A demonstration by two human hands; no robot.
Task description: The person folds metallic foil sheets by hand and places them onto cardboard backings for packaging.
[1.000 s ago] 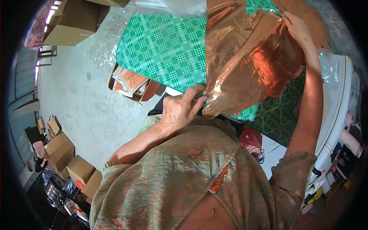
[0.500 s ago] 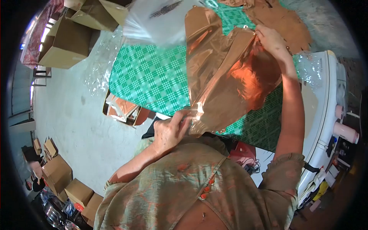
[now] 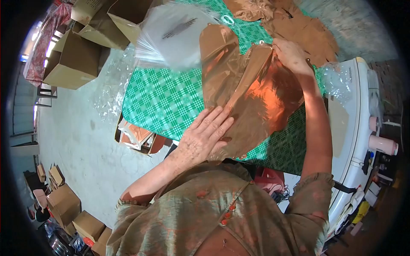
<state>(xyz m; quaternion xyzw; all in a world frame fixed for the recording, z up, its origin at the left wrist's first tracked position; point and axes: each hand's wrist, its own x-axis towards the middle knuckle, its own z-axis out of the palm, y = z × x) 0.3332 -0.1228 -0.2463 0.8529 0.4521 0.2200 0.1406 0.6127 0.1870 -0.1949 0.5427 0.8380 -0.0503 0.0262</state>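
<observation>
A flat, uninflated copper-coloured foil balloon (image 3: 250, 128) lies across the green checked tablecloth (image 3: 164, 100), its near end close to my body. My left hand (image 3: 203, 134) rests flat on its near left part, fingers stretched out. At the balloon's far edge, my right hand (image 3: 292, 57) has its fingers closed on the foil, beside a small shiny spot. Part of the foil is creased and reflects bright orange. More flat copper foil pieces (image 3: 299, 32) lie past my right hand.
A stack of clear plastic bags (image 3: 171, 40) sits at the far left of the table. Open cardboard boxes (image 3: 70, 57) stand at left, and a box with copper packets (image 3: 136, 134) is below the table edge. A white surface (image 3: 354, 111) borders the right.
My left hand has gone from gripping the balloon's near edge to lying flat on it, farther up. The right hand keeps its hold; the view has shifted slightly.
</observation>
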